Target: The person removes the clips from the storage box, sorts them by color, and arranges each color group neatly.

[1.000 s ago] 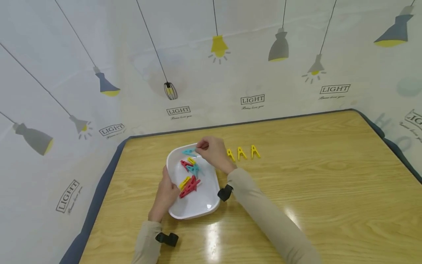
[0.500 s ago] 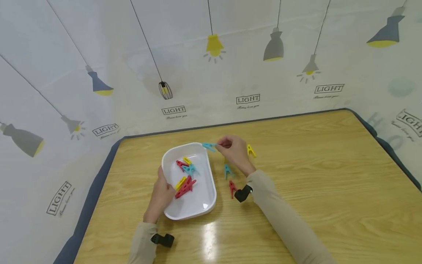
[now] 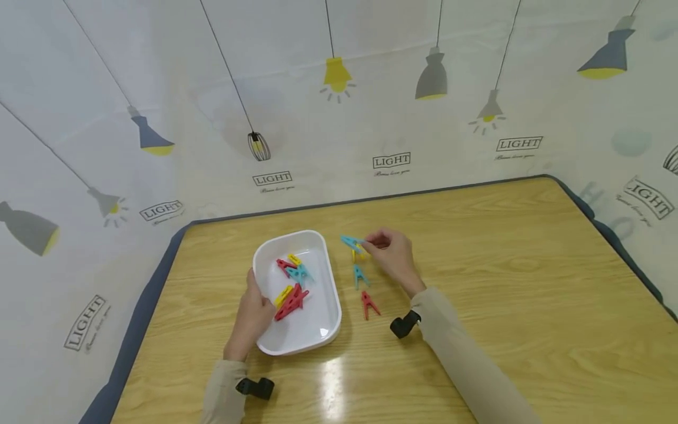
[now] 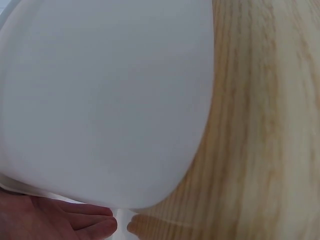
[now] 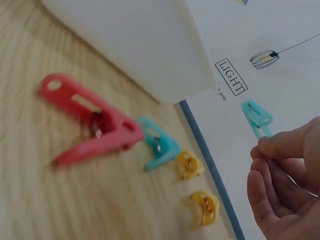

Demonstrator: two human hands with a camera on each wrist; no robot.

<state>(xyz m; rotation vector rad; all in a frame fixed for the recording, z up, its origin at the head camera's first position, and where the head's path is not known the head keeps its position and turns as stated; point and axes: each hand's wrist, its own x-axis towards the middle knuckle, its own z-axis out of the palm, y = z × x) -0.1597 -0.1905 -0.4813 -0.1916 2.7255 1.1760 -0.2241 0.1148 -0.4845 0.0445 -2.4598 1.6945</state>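
Fingers of the right hand (image 3: 393, 254) were clamped, thumb against fingertips, on one end of a light-blue clip (image 3: 351, 242), which hung in the air over the counter (image 3: 503, 306), to the right of the white tray (image 3: 320, 307). On the counter, nearest to the person, lay a red clip (image 3: 368, 301); beyond it came a blue clip (image 3: 358, 273), and past that a yellow clip (image 5: 196, 167), partly hidden in the head view by the held one. A second yellow clip (image 5: 212, 205) showed in the right wrist view, beside the first. The left hand (image 3: 255, 315) gripped the tray's left wall, thumb over the rim and the other fingers outside. Inside the tray were a nearer cluster (image 3: 291, 303) and a farther cluster (image 3: 296, 272) of mixed clips, all well within the walls.

Judging from this pose, the light pinch suited the step: firm enough to stop the clip from twisting, yet at one end only, so that its spring was unlikely to be squeezed. Good handling called for a slow, level descent, with the clip clear of the yellow one before it touched wood, and a release made by parting thumb and fingertips straight upward. A steady left grip, without tipping the tray, would have guarded against its contents sliding.
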